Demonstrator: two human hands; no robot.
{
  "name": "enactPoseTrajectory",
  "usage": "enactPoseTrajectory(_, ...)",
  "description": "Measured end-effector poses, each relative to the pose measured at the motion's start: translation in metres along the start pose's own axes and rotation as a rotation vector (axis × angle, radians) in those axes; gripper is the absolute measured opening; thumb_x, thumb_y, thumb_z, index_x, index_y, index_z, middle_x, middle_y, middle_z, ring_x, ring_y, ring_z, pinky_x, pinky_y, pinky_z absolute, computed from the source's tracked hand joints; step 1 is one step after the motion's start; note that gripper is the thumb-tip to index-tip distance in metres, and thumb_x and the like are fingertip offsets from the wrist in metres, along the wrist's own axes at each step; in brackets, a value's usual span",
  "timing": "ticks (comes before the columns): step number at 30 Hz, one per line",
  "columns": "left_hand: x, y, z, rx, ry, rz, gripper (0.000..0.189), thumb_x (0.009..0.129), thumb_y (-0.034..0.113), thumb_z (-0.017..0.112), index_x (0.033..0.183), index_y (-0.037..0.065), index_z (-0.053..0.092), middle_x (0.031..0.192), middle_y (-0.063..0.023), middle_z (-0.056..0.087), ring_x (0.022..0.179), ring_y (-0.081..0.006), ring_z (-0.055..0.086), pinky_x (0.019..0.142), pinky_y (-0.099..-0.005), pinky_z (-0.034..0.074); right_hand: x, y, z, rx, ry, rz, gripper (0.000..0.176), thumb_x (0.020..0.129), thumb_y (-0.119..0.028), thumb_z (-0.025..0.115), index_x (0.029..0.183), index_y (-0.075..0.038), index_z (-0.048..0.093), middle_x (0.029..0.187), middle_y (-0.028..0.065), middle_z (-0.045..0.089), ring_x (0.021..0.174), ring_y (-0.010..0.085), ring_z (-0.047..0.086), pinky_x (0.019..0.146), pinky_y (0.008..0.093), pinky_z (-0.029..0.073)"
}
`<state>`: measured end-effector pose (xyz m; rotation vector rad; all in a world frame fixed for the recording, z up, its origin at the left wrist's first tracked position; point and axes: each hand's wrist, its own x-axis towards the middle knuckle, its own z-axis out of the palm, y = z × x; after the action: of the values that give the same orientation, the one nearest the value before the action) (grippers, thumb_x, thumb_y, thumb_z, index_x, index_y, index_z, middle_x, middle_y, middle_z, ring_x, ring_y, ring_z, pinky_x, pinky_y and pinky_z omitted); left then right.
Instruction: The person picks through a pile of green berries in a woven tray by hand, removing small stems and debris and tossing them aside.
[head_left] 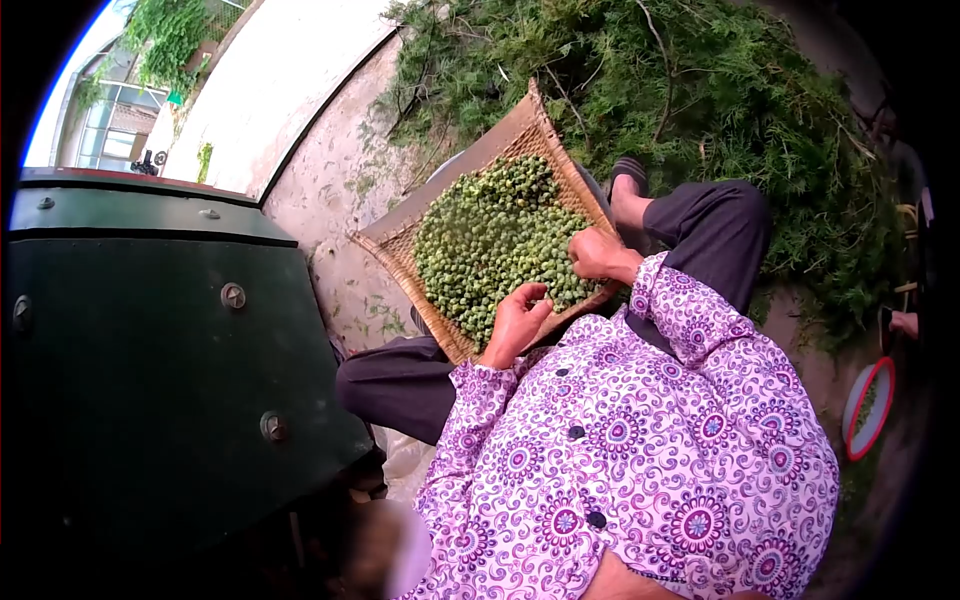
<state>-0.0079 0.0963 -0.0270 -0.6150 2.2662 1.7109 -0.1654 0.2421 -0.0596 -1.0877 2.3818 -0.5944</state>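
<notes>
A woven wicker tray point(398, 270) rests tilted across my lap, with a flat grey-brown strip along its far edge. It holds a heap of small round green fruits or cones point(480, 235); their exact kind is too small to tell. My left hand point(515, 322) is over the near edge of the heap, fingers curled toward the thumb. On the right side of the heap, my right hand point(600, 253) is closed with its fingertips down among the green pieces. Whatever either hand pinches is hidden.
Cut evergreen branches point(700, 90) are piled beyond and right of the tray. A dark green metal box point(150, 350) with studs stands close on the left. A red-rimmed round container point(868, 408) is at far right, near part of another person's hand point(904, 323).
</notes>
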Motion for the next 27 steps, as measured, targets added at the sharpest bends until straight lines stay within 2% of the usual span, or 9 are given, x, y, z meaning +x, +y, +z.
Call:
enactPoseTrajectory(3, 0.008, 0.005, 0.010, -0.073, 0.033, 0.081, 0.035, 0.081, 0.009, 0.061, 0.114, 0.001, 0.055, 0.102, -0.0069, 0.059, 0.081, -0.0103, 0.055, 0.068, -0.0238, 0.046, -0.002, -0.009, -0.018, 0.269, -0.259, -0.067, 0.018, 0.058, -0.015, 0.063, 0.072, -0.002, 0.066, 0.061, 0.0144, 0.061, 0.057, 0.0261, 0.059, 0.054, 0.0364, 0.046)
enactPoseTrajectory(4, 0.011, 0.007, 0.012, -0.117, 0.021, 0.123, 0.037, 0.081, 0.008, 0.060, 0.117, 0.002, 0.053, 0.105, -0.0076, 0.057, 0.083, -0.0105, 0.055, 0.069, -0.0239, 0.047, -0.004, -0.011, -0.021, 0.271, -0.252, -0.071, 0.018, 0.058, -0.015, 0.063, 0.072, -0.002, 0.066, 0.061, 0.0144, 0.061, 0.057, 0.0261, 0.059, 0.054, 0.0364, 0.046)
enactPoseTrajectory(6, 0.019, -0.001, 0.016, -0.273, -0.082, 0.155, 0.033, 0.082, 0.007, 0.059, 0.114, 0.000, 0.054, 0.095, -0.0054, 0.061, 0.081, -0.0105, 0.056, 0.070, -0.0239, 0.047, -0.011, -0.023, -0.028, 0.456, -0.325, -0.032, 0.019, 0.060, -0.018, 0.065, 0.071, -0.003, 0.066, 0.060, 0.0100, 0.061, 0.054, 0.0199, 0.057, 0.051, 0.0339, 0.044)
enactPoseTrajectory(8, 0.013, 0.011, 0.016, -0.432, -0.047, 0.099, 0.021, 0.082, 0.007, 0.059, 0.102, 0.000, 0.058, 0.087, -0.0040, 0.061, 0.076, -0.0098, 0.057, 0.067, -0.0238, 0.048, -0.014, -0.026, -0.027, 0.535, -0.339, -0.032, 0.017, 0.063, -0.017, 0.066, 0.069, -0.001, 0.065, 0.056, 0.0031, 0.057, 0.052, 0.0109, 0.052, 0.046, 0.0271, 0.040)
enactPoseTrajectory(12, 0.010, 0.013, 0.002, -0.561, 0.058, -0.007, 0.015, 0.082, 0.011, 0.060, 0.091, -0.001, 0.058, 0.073, -0.0050, 0.061, 0.059, -0.0107, 0.058, 0.053, -0.0227, 0.047, -0.017, -0.039, -0.034, 0.890, -0.381, 0.092, 0.015, 0.066, -0.016, 0.068, 0.073, -0.002, 0.065, 0.058, -0.0005, 0.057, 0.052, 0.0061, 0.049, 0.046, 0.0227, 0.038)
enactPoseTrajectory(15, 0.012, 0.015, -0.003, -0.618, 0.161, -0.065, 0.015, 0.083, 0.012, 0.060, 0.090, -0.001, 0.057, 0.071, -0.0066, 0.061, 0.057, -0.0126, 0.059, 0.049, -0.0233, 0.047, -0.016, -0.046, -0.032, 0.829, -0.247, -0.007, 0.022, 0.065, -0.017, 0.070, 0.076, 0.001, 0.065, 0.061, 0.0021, 0.060, 0.054, 0.0086, 0.052, 0.047, 0.0252, 0.041)
enactPoseTrajectory(24, 0.005, 0.027, 0.001, -0.564, 0.088, 0.013, 0.012, 0.083, 0.012, 0.060, 0.085, 0.001, 0.058, 0.069, -0.0028, 0.059, 0.056, -0.0094, 0.057, 0.049, -0.0209, 0.045, -0.019, -0.047, -0.033, 0.691, -0.115, -0.078, 0.017, 0.062, -0.016, 0.064, 0.068, -0.001, 0.063, 0.054, 0.0024, 0.055, 0.051, 0.0069, 0.048, 0.047, 0.0264, 0.039)
enactPoseTrajectory(26, 0.004, 0.034, 0.004, -0.505, 0.114, -0.020, 0.012, 0.083, 0.011, 0.060, 0.087, 0.000, 0.058, 0.070, -0.0038, 0.060, 0.058, -0.0113, 0.059, 0.052, -0.0222, 0.048, -0.017, -0.041, -0.024, 0.316, 0.153, -0.284, 0.013, 0.059, -0.013, 0.061, 0.062, -0.001, 0.057, 0.056, 0.0148, 0.055, 0.051, 0.0235, 0.055, 0.050, 0.0350, 0.043)
enactPoseTrajectory(27, 0.005, 0.034, 0.003, -0.476, 0.095, -0.013, 0.012, 0.083, 0.011, 0.060, 0.087, 0.000, 0.058, 0.072, -0.0036, 0.060, 0.059, -0.0117, 0.059, 0.053, -0.0230, 0.049, -0.016, -0.035, -0.026, 0.220, 0.222, -0.318, 0.011, 0.059, -0.011, 0.060, 0.061, -0.001, 0.055, 0.058, 0.0159, 0.055, 0.054, 0.0292, 0.055, 0.051, 0.0387, 0.043)
